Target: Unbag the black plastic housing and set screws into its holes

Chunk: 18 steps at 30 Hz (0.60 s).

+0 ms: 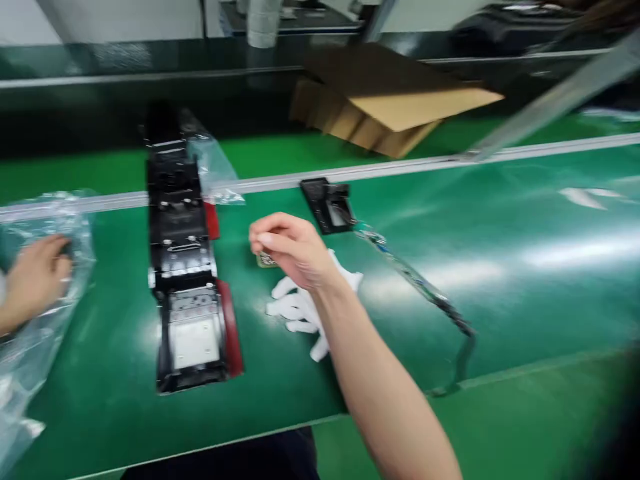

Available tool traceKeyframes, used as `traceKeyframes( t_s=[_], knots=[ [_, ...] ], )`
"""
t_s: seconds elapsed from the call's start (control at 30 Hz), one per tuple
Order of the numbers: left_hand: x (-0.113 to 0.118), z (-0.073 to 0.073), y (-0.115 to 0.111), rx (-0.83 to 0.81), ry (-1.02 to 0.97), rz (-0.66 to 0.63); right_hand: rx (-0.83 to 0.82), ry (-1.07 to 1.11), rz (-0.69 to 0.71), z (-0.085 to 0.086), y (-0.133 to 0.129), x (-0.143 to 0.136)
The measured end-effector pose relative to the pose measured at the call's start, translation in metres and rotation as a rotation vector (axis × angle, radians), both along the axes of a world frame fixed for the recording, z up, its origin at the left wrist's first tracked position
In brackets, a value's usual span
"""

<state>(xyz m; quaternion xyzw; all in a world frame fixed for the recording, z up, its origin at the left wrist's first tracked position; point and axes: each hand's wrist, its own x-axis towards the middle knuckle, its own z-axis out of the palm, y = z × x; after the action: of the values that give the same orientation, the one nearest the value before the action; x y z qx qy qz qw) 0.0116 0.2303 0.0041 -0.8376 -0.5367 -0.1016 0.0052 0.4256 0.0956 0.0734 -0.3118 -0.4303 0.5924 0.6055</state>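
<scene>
A small greenish circuit part (266,259) is pinched in the curled fingertips of the right hand (293,248), held low over the green conveyor belt (500,267), just beside a long black plastic assembly with red edges (187,267). A white cloth glove (305,310) is left lying under the wrist. The left hand (35,280) is pressed, loosely closed, into a crumpled clear plastic bag (30,333), seemingly to steady it; whether anything is gripped cannot be told.

Glove (300,308) lies right of the tray (186,267) — cardboard (395,100) behind.
</scene>
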Motion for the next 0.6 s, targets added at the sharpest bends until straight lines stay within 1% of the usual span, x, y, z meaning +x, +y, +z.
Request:
traceKeyframes(
  t_s=[0.03,0.07,0.1,0.23,0.3,0.47,0.6],
  knots=[
    [-0.013,0.006,-0.005,0.015,-0.029,0.106,-0.003,0.011,0.014,-0.001,0.002,0.002],
    [-0.018,0.011,-0.009,0.012,-0.053,0.178,-0.002,0.017,0.020,-0.001,0.004,0.003],
    [-0.017,0.013,-0.010,-0.004,-0.065,0.216,-0.003,0.016,0.025,-0.001,0.005,0.003],
    [0.002,0.016,-0.008,-0.025,-0.032,0.230,-0.010,-0.028,0.020,-0.001,0.005,0.002],
    [0.006,0.017,-0.007,-0.027,-0.029,0.232,-0.010,-0.050,0.023,-0.002,0.005,0.002],
    [0.005,0.018,-0.009,0.006,-0.061,0.273,-0.022,-0.007,0.030,-0.006,0.007,0.003],
    [0.006,0.019,-0.009,0.015,-0.084,0.256,-0.033,0.050,0.051,-0.006,0.009,0.000]
  ],
)
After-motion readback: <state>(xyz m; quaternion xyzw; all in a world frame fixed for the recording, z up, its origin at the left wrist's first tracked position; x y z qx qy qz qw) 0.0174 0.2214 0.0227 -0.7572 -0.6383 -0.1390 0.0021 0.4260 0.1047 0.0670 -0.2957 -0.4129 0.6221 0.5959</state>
